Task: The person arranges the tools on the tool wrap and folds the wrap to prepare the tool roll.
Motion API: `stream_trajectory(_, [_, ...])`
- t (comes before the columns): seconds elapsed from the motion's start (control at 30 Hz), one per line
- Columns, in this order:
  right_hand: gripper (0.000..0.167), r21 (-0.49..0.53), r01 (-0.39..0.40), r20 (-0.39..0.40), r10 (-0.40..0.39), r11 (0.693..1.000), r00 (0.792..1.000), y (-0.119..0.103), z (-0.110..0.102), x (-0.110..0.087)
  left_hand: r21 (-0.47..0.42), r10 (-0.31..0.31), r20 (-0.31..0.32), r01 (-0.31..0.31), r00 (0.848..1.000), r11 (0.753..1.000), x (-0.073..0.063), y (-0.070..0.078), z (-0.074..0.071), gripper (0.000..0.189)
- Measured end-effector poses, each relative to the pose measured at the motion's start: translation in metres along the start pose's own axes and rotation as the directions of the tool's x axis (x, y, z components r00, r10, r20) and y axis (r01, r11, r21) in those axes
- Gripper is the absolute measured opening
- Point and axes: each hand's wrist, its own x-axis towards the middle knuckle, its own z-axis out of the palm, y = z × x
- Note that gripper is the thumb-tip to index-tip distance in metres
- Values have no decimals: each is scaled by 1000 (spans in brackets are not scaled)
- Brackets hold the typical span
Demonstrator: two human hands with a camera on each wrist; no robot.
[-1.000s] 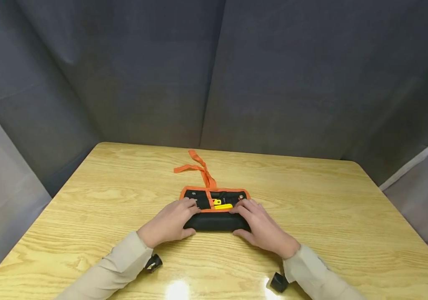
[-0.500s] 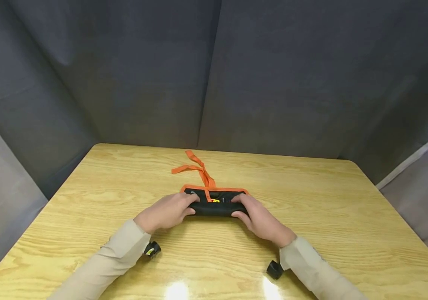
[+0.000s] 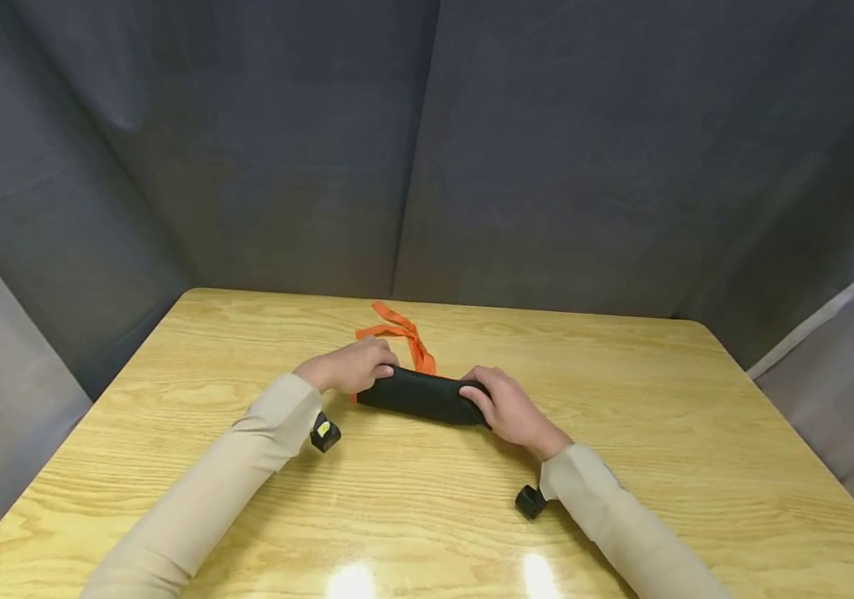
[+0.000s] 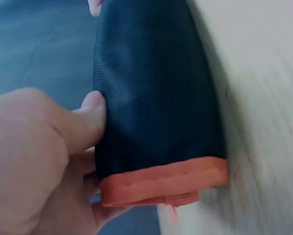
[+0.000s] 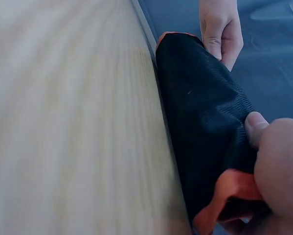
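A black fabric tool roll (image 3: 421, 395) with orange edging stands folded on the table, its plain outer side toward me. My left hand (image 3: 355, 366) pinches its top edge near the left end. In the left wrist view, the thumb presses the ribbed fold of the tool roll (image 4: 156, 93), and the other fingers go behind it. My right hand (image 3: 509, 409) grips the right end, where the right wrist view shows a gap inside the folded tool roll (image 5: 200, 112). Orange tie straps (image 3: 419, 349) lie loose behind it. The pockets and yellow tool are hidden.
The wood-grain table (image 3: 427, 516) reaches back to a dark grey curtain (image 3: 307, 150). Black wrist-camera mounts, one at the left wrist (image 3: 325, 433) and another at the right (image 3: 529, 502), hang below the sleeves.
Both hands have rolled the near part of the tool roll away from me, covering the pockets and yellow tool. The left hand has moved farther back, and the roll now slants.
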Motion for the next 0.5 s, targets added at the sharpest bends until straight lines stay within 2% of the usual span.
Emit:
stream_trajectory(0.03, [17,-19,2,-9,-2,1000,1000,2,1,2,13,-4,-4,4,1000,1000,3,-2,0,29])
stream_trajectory(0.2, [18,-45,-10,-13,9,999,1000,13,4,8,-39,-47,-1,47,999,998,16,-11,6,29])
stream_trajectory(0.4, [12,28,-1,-28,2,1000,1000,25,3,13,-91,-54,-67,48,996,995,21,-12,13,25])
stream_trajectory(0.5, [8,59,-13,-39,15,998,999,30,0,16,-104,-53,-78,45,996,994,23,-11,18,24])
